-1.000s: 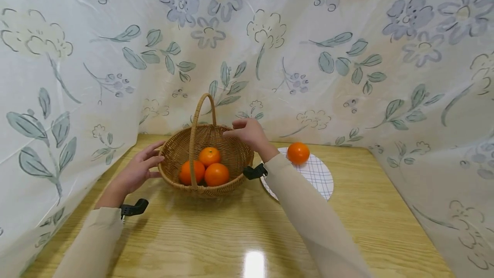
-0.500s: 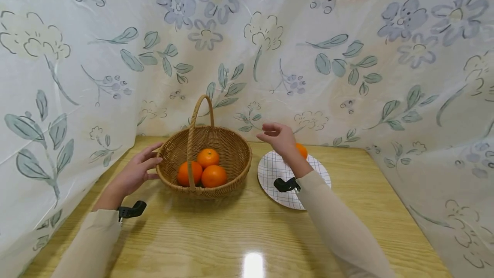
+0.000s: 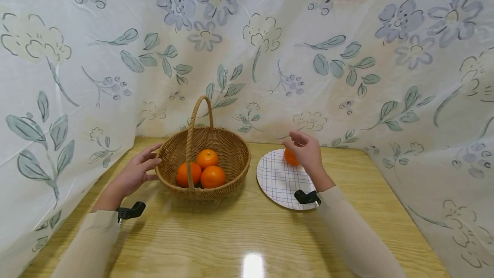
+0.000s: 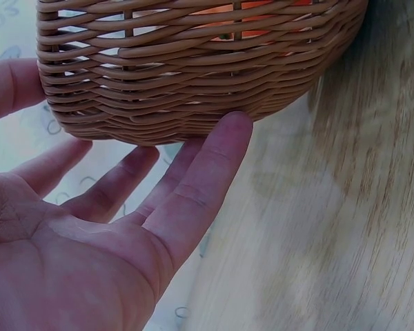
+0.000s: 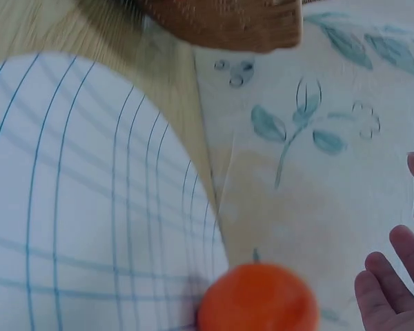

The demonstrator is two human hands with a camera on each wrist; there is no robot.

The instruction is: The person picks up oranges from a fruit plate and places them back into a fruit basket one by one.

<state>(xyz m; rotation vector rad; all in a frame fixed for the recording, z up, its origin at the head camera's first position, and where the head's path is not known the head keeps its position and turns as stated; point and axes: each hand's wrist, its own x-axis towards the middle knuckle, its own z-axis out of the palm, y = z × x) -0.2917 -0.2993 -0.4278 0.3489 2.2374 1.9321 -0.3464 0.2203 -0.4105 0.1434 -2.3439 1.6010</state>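
My left hand (image 3: 135,173) rests its fingertips against the left side of a wicker basket (image 3: 241,170). In the left wrist view, the spread fingers (image 4: 193,200) touch the woven wall (image 4: 172,89). Several oranges, such as the front one (image 3: 213,177), lie together inside the basket beneath its tall handle (image 3: 190,149). To the right, my right hand (image 3: 308,153) hovers beside a single orange (image 3: 290,157) at the far part of a round checked plate (image 3: 278,183), partly covering it. The right wrist view has this orange (image 5: 259,300) at the plate's edge, apart from the loosely bent fingers.
A wooden tabletop (image 3: 193,235) carries the basket and plate. Floral cloth (image 3: 262,55) hangs behind the table and along both sides, close to the back of the basket and plate. Black wrist cameras sit on both forearms.
My right hand has moved right, from above the basket's right rim to beside the orange on the plate. The left hand stays at the basket. The view has shifted slightly.
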